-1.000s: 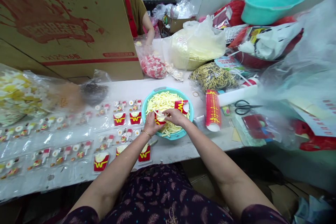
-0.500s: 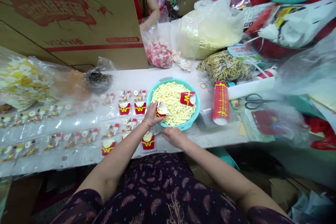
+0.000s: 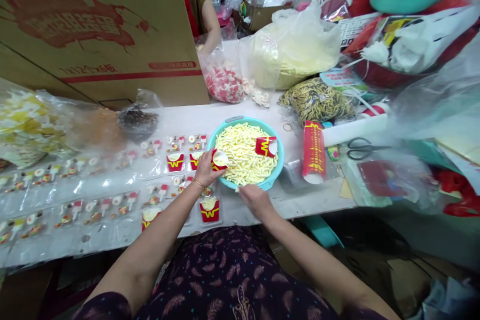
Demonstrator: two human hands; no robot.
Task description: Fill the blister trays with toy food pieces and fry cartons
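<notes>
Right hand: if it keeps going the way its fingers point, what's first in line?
Likely the near rim of the round teal plastic basin; the right hand points up toward it.

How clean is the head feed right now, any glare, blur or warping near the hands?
Head view: even light, hands sharp; left hand grips a red fry carton at the teal bowl; right hand sits at the table edge; glare on plastic sleeves; edges bend and soften.

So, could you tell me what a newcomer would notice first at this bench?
Probably the teal basin heaped with pale toy fries at the table's centre. The left hand holds a small red fry carton at its rim, the right hand beside its near edge. Left of it lie rows of clear packets.
</notes>
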